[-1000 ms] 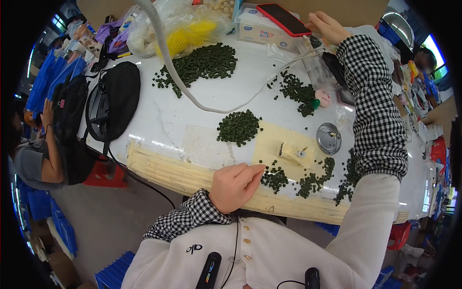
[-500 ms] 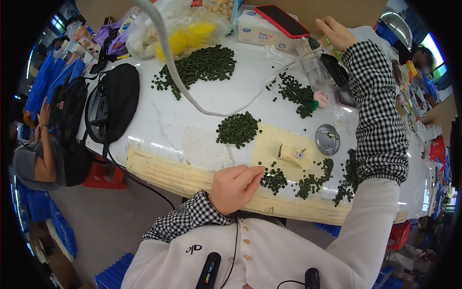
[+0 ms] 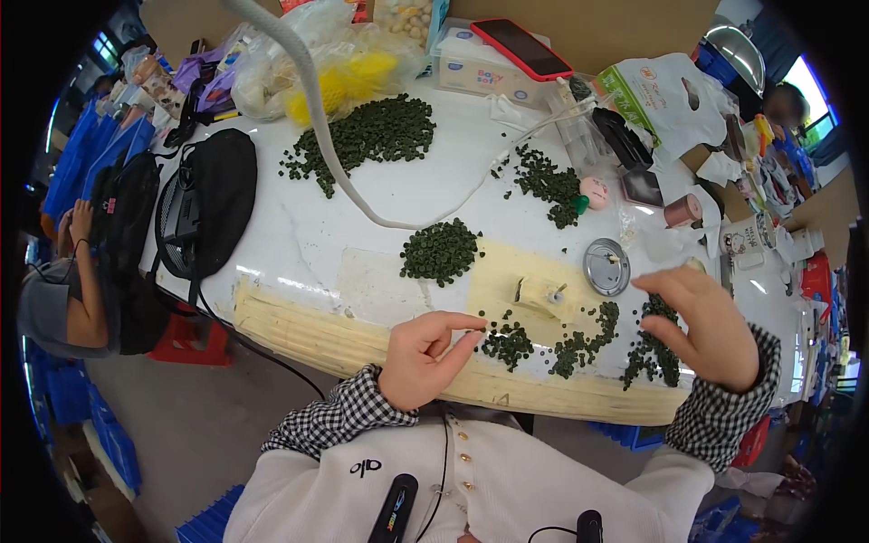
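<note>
My left hand (image 3: 425, 360) is by the table's near edge, thumb and forefinger drawn together in a pinch. Whatever is between the tips is too small to make out. Just right of it lies a small heap of dark green pieces (image 3: 509, 346). My right hand (image 3: 711, 328) hangs open, thumb and forefinger apart, beside another group of dark green pieces (image 3: 659, 342). Between the hands sits a small pale-yellow block fixture (image 3: 540, 297) with an upright metal pin, on a yellowish sheet (image 3: 484, 271). A round metal dish (image 3: 606, 267) holding something small stands behind it.
Larger heaps of green pieces (image 3: 380, 131) lie farther back. A thick white cable (image 3: 317, 118) arches over the table (image 3: 299, 217). A black bag (image 3: 222, 204) stands left; a red-edged phone (image 3: 522, 49) rests on a tissue box (image 3: 484, 72). A person's arm (image 3: 83, 281) shows far left.
My right hand has come back from the far right of the table to near the front edge. My left hand has shifted slightly left, its thumb and forefinger still close together.
</note>
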Motion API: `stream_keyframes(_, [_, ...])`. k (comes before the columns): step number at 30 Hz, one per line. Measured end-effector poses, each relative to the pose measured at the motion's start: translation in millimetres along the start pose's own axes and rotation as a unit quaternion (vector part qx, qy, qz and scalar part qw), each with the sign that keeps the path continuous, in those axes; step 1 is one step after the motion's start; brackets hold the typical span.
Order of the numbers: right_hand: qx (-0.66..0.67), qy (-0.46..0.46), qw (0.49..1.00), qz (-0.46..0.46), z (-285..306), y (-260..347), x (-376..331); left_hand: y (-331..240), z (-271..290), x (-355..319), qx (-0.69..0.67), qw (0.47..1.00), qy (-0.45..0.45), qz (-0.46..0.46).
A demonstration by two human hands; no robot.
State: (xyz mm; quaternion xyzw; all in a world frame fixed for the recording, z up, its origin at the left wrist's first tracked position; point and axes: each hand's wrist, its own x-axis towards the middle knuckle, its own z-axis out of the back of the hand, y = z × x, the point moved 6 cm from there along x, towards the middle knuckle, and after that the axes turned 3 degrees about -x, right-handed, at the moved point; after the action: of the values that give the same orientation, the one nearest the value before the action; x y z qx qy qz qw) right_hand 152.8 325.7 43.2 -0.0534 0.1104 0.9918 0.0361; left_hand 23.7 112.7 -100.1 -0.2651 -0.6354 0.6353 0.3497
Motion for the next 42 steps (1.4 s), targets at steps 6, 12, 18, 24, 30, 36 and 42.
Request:
stream_keyframes(6, [0.132,-0.025,0.99,-0.033,-69,24,-44,13,0,2,-0.434,0.875,0.005,0.214])
stream_keyframes(12, [0.131,-0.186,0.973,-0.04,-58,20,-44,12,-1,7,-0.513,0.828,0.008,0.228])
stream_keyframes(18, [0.131,-0.29,0.948,0.007,37,-55,57,12,-12,24,-0.527,0.82,0.058,0.216])
stream_keyframes(24, [0.067,-0.237,0.969,-0.015,52,-166,246,26,-24,31,-0.525,0.819,0.13,0.19])
stream_keyframes(30, [0.053,-0.162,0.983,-0.062,20,-162,335,30,-19,26,-0.495,0.84,0.106,0.196])
stream_keyframes(36, [0.004,-0.156,0.986,-0.059,18,-190,365,33,-21,25,-0.493,0.839,0.11,0.2])
stream_keyframes(42, [0.075,-0.267,0.961,0.007,40,-169,329,33,-19,24,-0.465,0.852,0.119,0.207])
